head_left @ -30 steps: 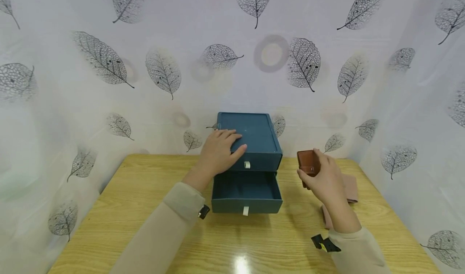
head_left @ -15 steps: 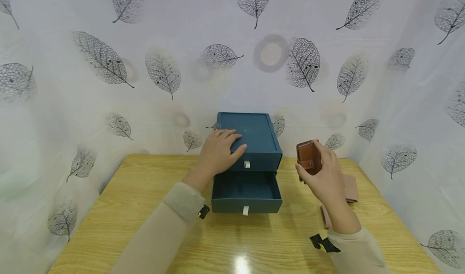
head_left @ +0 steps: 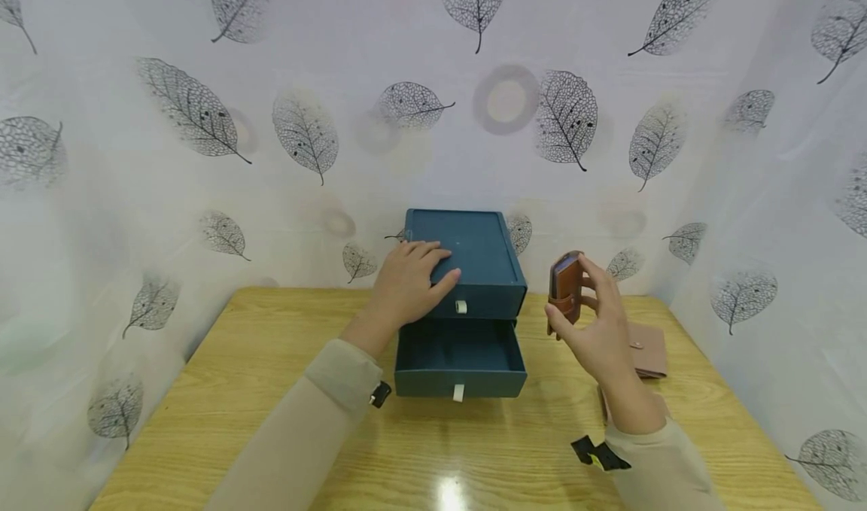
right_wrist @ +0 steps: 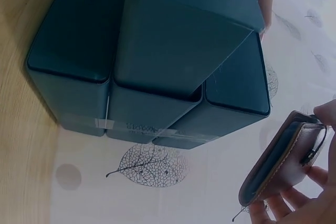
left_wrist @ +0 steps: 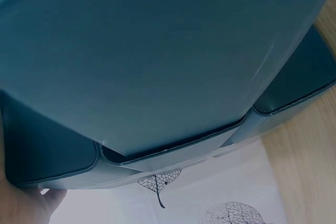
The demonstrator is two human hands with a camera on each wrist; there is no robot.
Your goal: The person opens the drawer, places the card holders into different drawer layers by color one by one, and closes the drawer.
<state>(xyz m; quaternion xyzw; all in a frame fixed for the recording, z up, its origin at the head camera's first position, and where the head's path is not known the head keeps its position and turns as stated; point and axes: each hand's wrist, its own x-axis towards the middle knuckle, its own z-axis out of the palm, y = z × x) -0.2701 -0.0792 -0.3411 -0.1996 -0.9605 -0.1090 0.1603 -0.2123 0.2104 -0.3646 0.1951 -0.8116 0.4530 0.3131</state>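
My left hand [head_left: 409,281] rests, fingers extended, on the top left part of a dark blue drawer unit [head_left: 467,247]. Below its closed upper drawer, another drawer [head_left: 460,384] with a white pull tab stands pulled out, its visible inside bare. To the right of the unit, my right hand [head_left: 599,338] holds a brown leather wallet [head_left: 569,285] upright above the table, between thumb and fingers. The right wrist view shows this wallet [right_wrist: 286,161] edge-on, with a strap and snap. In the left wrist view, the pulled-out drawer [left_wrist: 157,66] fills most of the picture.
A pinkish folded wallet [head_left: 648,349] lies on the wooden table [head_left: 291,390] behind the right wrist. Another pinkish item [head_left: 605,406] is partly hidden under the right forearm. A pale curtain with leaf prints [head_left: 420,165] hangs right behind the table.
The brown wallet has been lifted slightly, moved a little left and turned, so it now shows its edge. My left hand and the drawers have not moved.
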